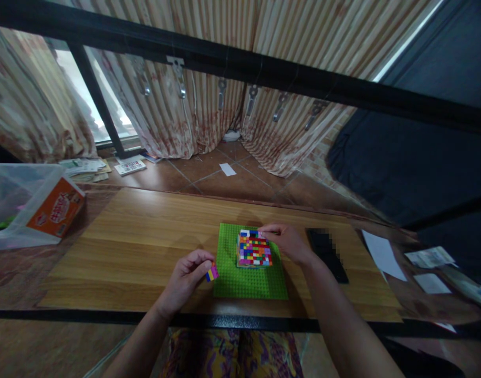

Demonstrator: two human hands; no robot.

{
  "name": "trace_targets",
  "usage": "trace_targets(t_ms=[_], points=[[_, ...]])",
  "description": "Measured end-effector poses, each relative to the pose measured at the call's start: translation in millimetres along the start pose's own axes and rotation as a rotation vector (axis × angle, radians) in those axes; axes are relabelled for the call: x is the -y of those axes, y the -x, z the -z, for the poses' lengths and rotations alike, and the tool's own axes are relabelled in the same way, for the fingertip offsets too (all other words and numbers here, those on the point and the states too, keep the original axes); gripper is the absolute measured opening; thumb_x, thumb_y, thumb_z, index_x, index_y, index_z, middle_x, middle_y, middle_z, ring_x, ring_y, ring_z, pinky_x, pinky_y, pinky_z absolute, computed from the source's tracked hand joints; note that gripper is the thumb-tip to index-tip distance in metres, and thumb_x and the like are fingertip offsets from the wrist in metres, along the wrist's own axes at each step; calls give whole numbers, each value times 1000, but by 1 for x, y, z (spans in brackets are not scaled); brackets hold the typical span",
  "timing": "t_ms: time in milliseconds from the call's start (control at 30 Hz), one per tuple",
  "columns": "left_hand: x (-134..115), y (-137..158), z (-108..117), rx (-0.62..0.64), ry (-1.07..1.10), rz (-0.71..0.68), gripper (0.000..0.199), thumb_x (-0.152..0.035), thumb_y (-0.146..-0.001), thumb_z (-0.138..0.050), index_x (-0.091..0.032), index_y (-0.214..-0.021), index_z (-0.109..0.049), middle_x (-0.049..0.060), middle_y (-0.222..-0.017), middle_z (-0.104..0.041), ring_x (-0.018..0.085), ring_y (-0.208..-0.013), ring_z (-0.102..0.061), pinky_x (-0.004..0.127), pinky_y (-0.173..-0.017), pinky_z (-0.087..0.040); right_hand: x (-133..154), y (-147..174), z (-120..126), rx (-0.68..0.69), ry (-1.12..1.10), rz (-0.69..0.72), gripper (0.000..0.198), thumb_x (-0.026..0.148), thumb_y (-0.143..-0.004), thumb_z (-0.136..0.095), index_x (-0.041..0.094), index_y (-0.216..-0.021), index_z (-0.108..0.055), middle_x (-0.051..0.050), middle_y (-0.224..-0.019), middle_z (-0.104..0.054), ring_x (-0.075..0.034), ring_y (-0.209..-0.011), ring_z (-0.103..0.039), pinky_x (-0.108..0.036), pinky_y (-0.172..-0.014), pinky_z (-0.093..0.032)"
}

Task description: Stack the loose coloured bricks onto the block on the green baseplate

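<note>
A block built from many small coloured building bricks [254, 249] stands on a green studded baseplate [228, 286] on the wooden table. My right hand [290, 242] reaches in from the right, its thumb and finger pinched at the block's far right corner. A small building brick seems to be at those fingertips, mostly hidden by them. Left of the baseplate, my left hand [191, 270] is closed on a small cluster of building bricks [212, 272] in pink, yellow, blue and orange. That cluster is apart from the block, over the baseplate's left edge.
A black phone-like slab [327, 257], partly blurred out, lies right of the baseplate on the wooden table [146, 231]. At the far left is a clear plastic bin [12, 210] with an orange label. A dark metal bar [240, 321] runs along the near edge. Papers [383, 254] lie at right.
</note>
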State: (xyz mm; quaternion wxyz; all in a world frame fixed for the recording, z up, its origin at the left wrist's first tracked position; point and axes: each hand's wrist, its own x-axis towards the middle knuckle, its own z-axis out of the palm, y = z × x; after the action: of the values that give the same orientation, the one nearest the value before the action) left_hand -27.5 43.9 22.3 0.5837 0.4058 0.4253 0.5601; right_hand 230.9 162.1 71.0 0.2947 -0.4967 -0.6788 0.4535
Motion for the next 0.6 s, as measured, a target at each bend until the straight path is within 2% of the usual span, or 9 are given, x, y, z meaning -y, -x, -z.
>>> trace_targets(t_ms=[267,600], points=[[-1,0,0,2,-18,6,16,-30,-77,-72,-15,-84,-70,1,-71,-62,11,-65,-54,21,-60,-43,1,-4,5,64,-56,-59,20,35,-72,-71,19,-83,-76,-5,-88,-75,-21,-84,-68,-41,-85,-50],[-1,0,-1,13,23,18,17,-30,-77,-72,-15,-85,-69,2,-73,-63,12,-66,-55,21,-61,-44,6,-6,3,106,20,-6,20,36,-71,-69,19,-79,-76,-4,-81,-76,-21,-78,-68,-37,-78,-52]])
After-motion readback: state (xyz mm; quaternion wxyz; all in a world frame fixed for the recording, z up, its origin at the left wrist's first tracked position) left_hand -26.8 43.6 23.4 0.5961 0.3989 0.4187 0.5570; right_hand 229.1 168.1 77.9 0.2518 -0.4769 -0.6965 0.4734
